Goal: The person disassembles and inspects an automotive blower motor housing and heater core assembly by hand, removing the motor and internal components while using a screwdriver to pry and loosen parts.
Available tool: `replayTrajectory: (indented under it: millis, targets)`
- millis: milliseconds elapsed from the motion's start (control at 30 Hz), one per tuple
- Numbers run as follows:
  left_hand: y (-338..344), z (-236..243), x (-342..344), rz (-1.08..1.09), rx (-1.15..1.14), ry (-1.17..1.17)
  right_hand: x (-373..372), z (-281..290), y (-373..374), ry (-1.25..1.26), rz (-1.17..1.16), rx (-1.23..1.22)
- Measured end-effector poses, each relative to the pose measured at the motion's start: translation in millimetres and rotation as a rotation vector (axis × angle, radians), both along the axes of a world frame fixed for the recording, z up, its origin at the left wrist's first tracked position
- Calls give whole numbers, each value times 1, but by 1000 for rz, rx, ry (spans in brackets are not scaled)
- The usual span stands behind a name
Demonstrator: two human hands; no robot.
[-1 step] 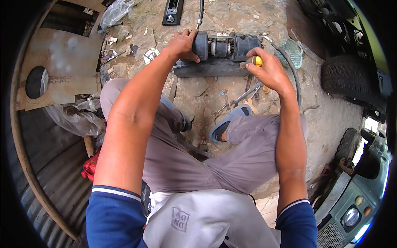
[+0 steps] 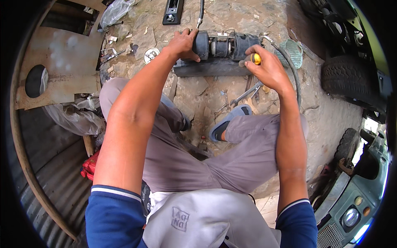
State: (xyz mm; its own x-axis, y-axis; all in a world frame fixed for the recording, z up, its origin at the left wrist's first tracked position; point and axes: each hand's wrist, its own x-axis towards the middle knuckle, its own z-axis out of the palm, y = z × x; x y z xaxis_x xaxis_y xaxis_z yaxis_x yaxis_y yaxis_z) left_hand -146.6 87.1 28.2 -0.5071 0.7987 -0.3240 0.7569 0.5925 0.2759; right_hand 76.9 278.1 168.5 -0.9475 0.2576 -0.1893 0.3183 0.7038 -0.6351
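Note:
A black winch-like machine (image 2: 221, 47), with a drum between two rounded housings and a long black base, lies crosswise on the ground before me. My left hand (image 2: 184, 44) grips its left housing, thumb low and fingers spread over the side. My right hand (image 2: 265, 68) is closed round a yellow-and-black handle (image 2: 253, 58), which looks like a screwdriver's, at the lower edge of the right housing; the tool's tip cannot be made out. Dark hoses (image 2: 289, 60) run from the machine. Wrenches (image 2: 240, 97) lie just below it, near my right foot.
A black long part (image 2: 172, 12), a round tin (image 2: 151, 56) and a green mesh basket (image 2: 294, 47) are on the rough ground. A rusty sheet (image 2: 58, 49) and corrugated metal (image 2: 45, 169) stand left; a tyre (image 2: 351, 80) and vehicle front (image 2: 357, 206) are right.
My right hand and the yellow handle have shifted very slightly to the left. My left hand stays in place on the machine.

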Motion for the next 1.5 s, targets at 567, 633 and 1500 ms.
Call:
replayTrajectory:
  millis: [567, 633, 1500]
  targets:
    - [-7, -33, -8, -27, 118, 65, -96, -6, -53, 184, 268, 332]
    - [-7, -37, -9, -52, 114, 67, -99, -9, -56, 163, 266, 339]
    - [-4, -28, -7, -63, 59, 25, -110, -15, -72, 106, 217, 429]
